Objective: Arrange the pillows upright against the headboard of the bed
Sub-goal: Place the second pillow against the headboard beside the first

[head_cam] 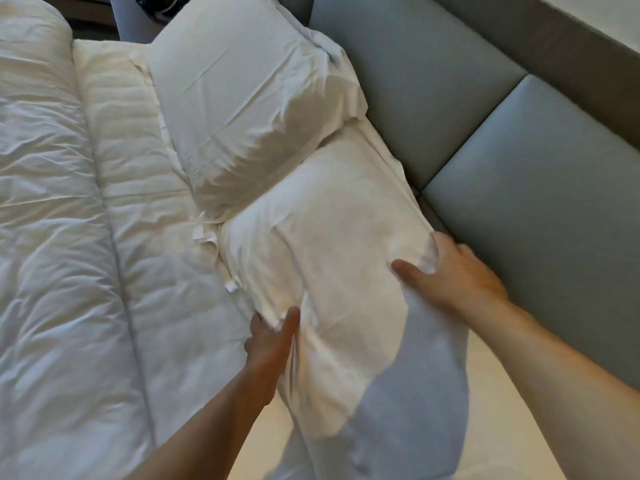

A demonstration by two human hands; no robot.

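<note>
Pillows: near pillow (322, 258) held at both edges, left hand (268, 344) and right hand (453, 278) each in closed grip on it. Far pillow (242, 109) leaned on grey headboard (433, 81)

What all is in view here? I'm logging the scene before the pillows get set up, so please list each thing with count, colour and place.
near pillow: one, white, lying by the headboard, held at both sides
far pillow: one, white, beyond the near pillow, beside the headboard, its corner overlapping the near one
duvet: one, white, rumpled, covering the left of the bed
bed sheet: one, cream white, bare strip at lower right
headboard: one, grey-blue padded panels, along the right
dark object: one, black, top edge, too cropped to identify
left hand: one, gripping the near pillow's left edge
right hand: one, gripping the near pillow's headboard-side edge
</note>
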